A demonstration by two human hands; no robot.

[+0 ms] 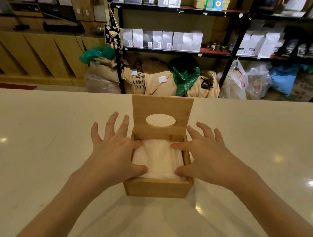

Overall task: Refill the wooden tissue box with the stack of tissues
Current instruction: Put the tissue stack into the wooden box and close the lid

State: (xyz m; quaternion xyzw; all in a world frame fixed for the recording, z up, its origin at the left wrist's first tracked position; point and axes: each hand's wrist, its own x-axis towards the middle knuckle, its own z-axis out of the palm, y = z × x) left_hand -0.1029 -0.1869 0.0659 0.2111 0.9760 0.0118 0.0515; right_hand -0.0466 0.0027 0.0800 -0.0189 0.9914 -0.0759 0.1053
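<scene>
2 hands, left hand (113,152) and right hand (204,155), press tissues (158,157) into wooden tissue box (157,187).

Square wooden tissue box (157,187) sits mid-table, hinged wooden lid with oval cut-out (162,115) standing upright at the far wall — blocks any approach from behind. Top opening is filled by the white tissue stack (158,157), with the left hand (113,150) and right hand (206,155) spread over its side edges. Glossy white tabletop (45,141) is bare on the left, right and near side of the box — free passage there.
</scene>
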